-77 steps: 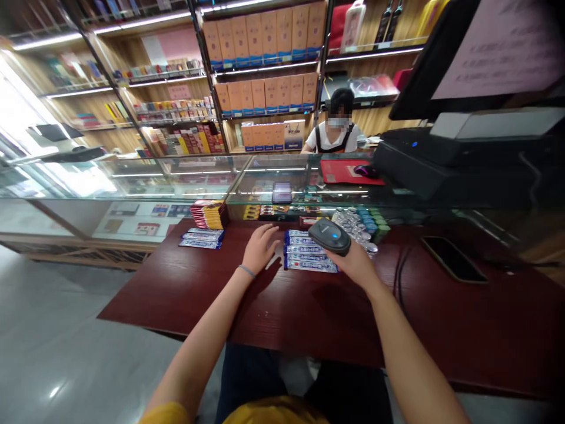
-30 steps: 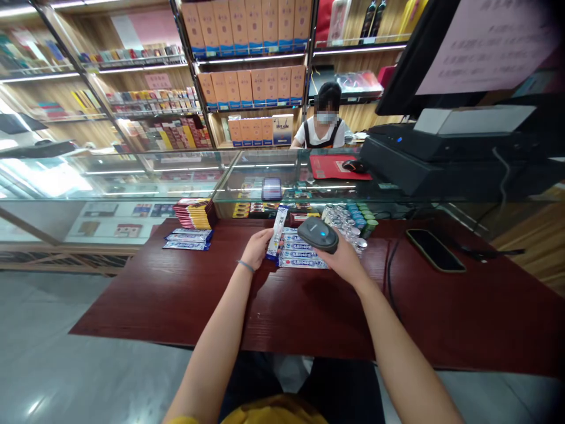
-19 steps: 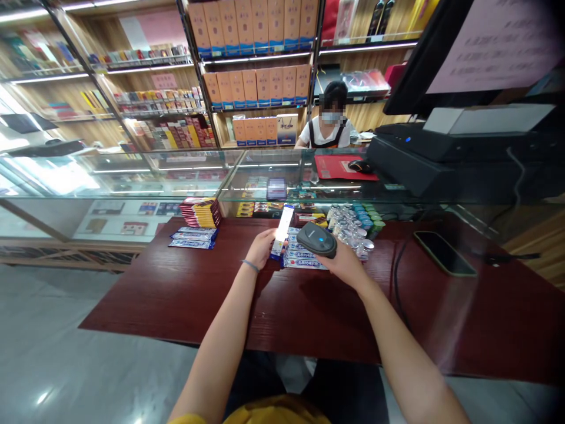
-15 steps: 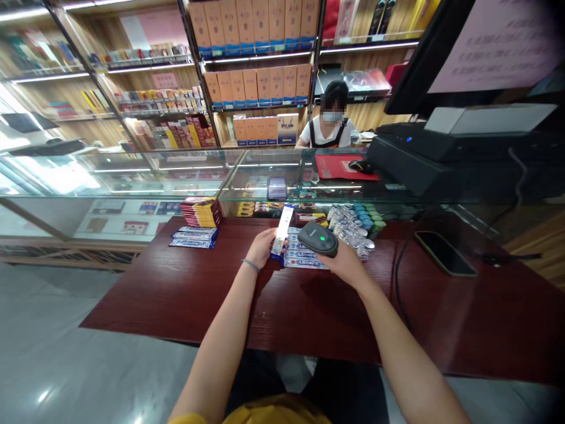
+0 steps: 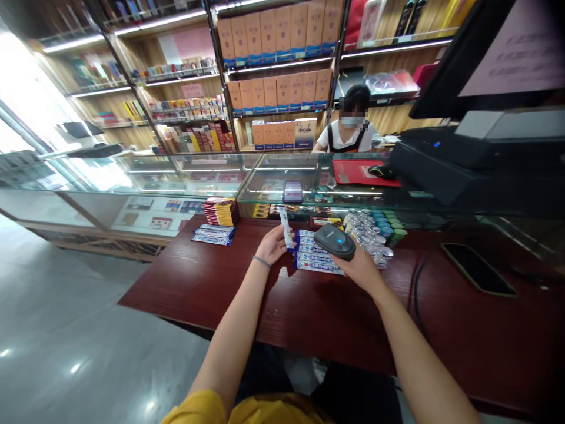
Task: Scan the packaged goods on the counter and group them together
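Note:
My left hand point(image 5: 274, 244) is closed on a long, narrow blue-and-white snack packet point(image 5: 286, 228), tilted upright above the table. In my right hand point(image 5: 358, 268) is a dark barcode scanner point(image 5: 334, 240) with a small blue light on top; its head points toward the packet. Beneath and beside the scanner lies a row of similar blue-and-white packets point(image 5: 316, 262). Behind them stand several small clear-wrapped jars or cans point(image 5: 364, 229) and green-lidded ones point(image 5: 395, 232). Further left, a few more such packets point(image 5: 214, 234) lie in front of a stack of red-and-yellow packs point(image 5: 219, 211).
A dark red wooden table point(image 5: 212, 282) stands before a glass display counter point(image 5: 198, 176). At right are a phone point(image 5: 478, 268), a black cable point(image 5: 416, 294) and a monitor point(image 5: 454, 65). A person in a mask point(image 5: 348, 132) is behind the counter.
The scanner's light has turned from green to blue, and the bright glare on the held packet is gone. My left hand has turned the packet. The view has swung left.

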`<state>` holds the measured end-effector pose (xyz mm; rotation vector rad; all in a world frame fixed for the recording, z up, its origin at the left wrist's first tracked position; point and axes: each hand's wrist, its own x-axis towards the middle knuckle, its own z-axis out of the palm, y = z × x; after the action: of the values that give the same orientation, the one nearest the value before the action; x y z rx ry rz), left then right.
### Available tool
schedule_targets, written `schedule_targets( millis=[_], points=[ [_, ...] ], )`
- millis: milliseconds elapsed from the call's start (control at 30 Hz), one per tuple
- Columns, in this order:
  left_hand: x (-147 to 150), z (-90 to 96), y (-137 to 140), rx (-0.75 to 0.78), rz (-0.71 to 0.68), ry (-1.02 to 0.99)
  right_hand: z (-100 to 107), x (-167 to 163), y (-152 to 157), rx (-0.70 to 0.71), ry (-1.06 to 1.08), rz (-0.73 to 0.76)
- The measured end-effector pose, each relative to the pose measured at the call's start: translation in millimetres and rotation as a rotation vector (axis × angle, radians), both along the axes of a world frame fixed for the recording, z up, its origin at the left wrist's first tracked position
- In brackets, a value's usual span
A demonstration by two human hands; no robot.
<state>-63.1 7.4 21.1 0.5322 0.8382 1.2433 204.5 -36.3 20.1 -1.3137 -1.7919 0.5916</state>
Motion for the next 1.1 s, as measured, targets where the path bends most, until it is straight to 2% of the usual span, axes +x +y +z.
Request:
schedule_targets(
  millis=[100,200,433,500,633,767,933,1100],
  points=[
    [-16.8,9.0,-1.9,0.066,0.158,0.025,-3.1,1.5,2.9,0.019,-0.010,0.022],
    [-42.2,14.0,-8.0,0.133,0.286,0.141,-5.4,1.1,4.1,0.025,-0.029,0.029],
    [-132.3,0.2,-31.2,0.325,0.579,0.632,-2.3,-7.0,-3.6,-0.027,-0.094,0.011],
    [-161.8,-3.7,-40.9,0.382,0.602,0.823,-1.9,-9.0,-5.5,-0.031,-0.097,0.010],
    [-215.0,-4.6,-63.6,0.546,0.567,1.343,-5.4,-12.6,-7.1,-0.024,-0.107,0.025],
    [-255.0,-5.4,-79.1,0.675,0.366,1.760,-9.8,-19.7,-9.6,0.034,-0.135,0.053],
    [-288.9,-19.6,-77.1,0.696,0.151,1.987,-10.6,-30.4,-13.6,0.038,-0.222,0.083],
    [-301.8,-32.0,-65.8,0.639,0.081,2.018,-16.6,-38.3,-15.1,0.057,-0.302,0.093]
  ],
)
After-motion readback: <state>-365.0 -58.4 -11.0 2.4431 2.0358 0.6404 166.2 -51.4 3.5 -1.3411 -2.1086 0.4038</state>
